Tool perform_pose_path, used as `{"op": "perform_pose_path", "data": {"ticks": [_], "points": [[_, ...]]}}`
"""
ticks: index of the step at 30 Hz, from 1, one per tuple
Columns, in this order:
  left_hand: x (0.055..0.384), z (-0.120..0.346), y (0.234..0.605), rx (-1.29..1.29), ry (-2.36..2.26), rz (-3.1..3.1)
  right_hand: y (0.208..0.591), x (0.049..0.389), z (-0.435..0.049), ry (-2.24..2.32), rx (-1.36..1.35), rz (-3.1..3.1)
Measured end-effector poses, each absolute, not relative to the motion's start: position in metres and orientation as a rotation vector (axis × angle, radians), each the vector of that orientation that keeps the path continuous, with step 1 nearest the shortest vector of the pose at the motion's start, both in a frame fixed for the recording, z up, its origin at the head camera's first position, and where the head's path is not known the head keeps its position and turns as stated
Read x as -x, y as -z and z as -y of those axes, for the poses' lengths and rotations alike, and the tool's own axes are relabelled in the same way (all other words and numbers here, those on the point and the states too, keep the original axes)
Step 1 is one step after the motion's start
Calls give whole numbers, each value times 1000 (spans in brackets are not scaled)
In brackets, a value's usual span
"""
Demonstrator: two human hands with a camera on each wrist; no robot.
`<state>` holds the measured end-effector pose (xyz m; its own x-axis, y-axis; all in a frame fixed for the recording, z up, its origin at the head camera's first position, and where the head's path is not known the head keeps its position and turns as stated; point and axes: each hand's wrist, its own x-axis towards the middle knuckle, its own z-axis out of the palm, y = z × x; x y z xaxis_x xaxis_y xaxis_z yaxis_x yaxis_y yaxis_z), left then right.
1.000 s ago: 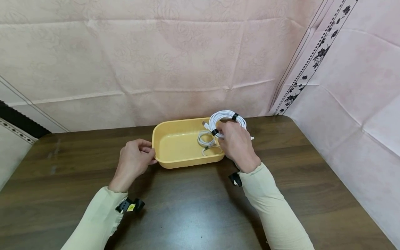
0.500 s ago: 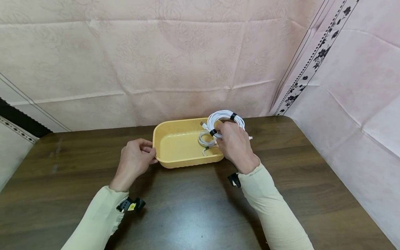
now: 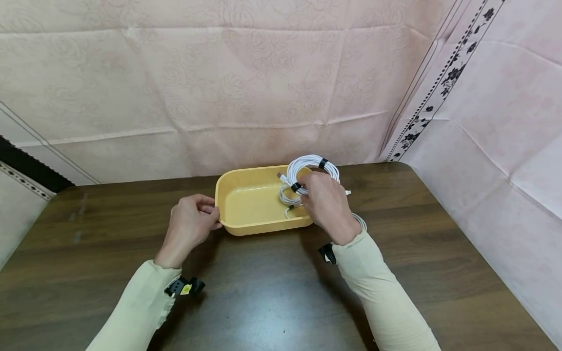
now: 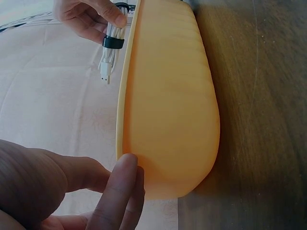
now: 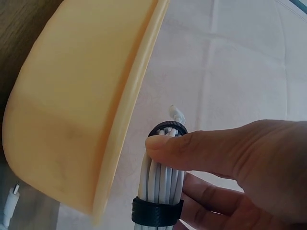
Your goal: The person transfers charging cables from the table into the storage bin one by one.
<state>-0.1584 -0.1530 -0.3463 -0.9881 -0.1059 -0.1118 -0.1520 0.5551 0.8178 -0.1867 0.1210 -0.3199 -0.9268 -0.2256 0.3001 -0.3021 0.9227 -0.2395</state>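
Rear cloth (image 3: 246, 87): pale pink, creased; rises beyond both hands, behind the desk's far edge.
Desk (image 3: 263, 302): dark wood grain; far edge lies ahead of both hands, just behind the tray. Surface runs well out left of the left hand, right of the right hand, and back between the forearms.
Sleeves (image 3: 377, 287): pale, one behind each hand.
Tray (image 3: 259, 228): yellow, smooth, rounded corners; sits on the desk between the hands, long side running left to right.
Left hand (image 3: 189, 226): at the tray's left end, fingers bent, touching the outer wall; whether they pinch the rim cannot be told.
Right hand (image 3: 326, 202): grasps the large coil between thumb and fingers at the tray's right end; hides that end's near corner.
Large coil (image 3: 303, 162): white cable, many turns; held in the right hand, tilted, raised above the tray's rim.
Desk coil (image 3: 361, 221): white loops just right of the right wrist, which partly hides them.
Tray coil (image 3: 290, 202): whitish, inside the tray, left of the right hand's fingers; partly covered by the large coil.
Wrist cameras (image 3: 188, 287): black, one behind each hand.
Thin cord (image 3: 287, 213): inside the tray, nearer the wearer than the tray coil; right part hidden by the right hand.
Straps (image 5: 157, 212): two, black, around the large coil, beside the right thumb.
USB plug (image 4: 104, 72): white with metal tip, projects from the large coil, left of the right hand.
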Motion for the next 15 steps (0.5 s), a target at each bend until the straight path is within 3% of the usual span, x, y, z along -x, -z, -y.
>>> {"op": "perform_pose_path", "data": {"ticks": [15], "points": [[158,154,347,213,-1457,-2724,323,188,-114,-377,-449,2824]]}}
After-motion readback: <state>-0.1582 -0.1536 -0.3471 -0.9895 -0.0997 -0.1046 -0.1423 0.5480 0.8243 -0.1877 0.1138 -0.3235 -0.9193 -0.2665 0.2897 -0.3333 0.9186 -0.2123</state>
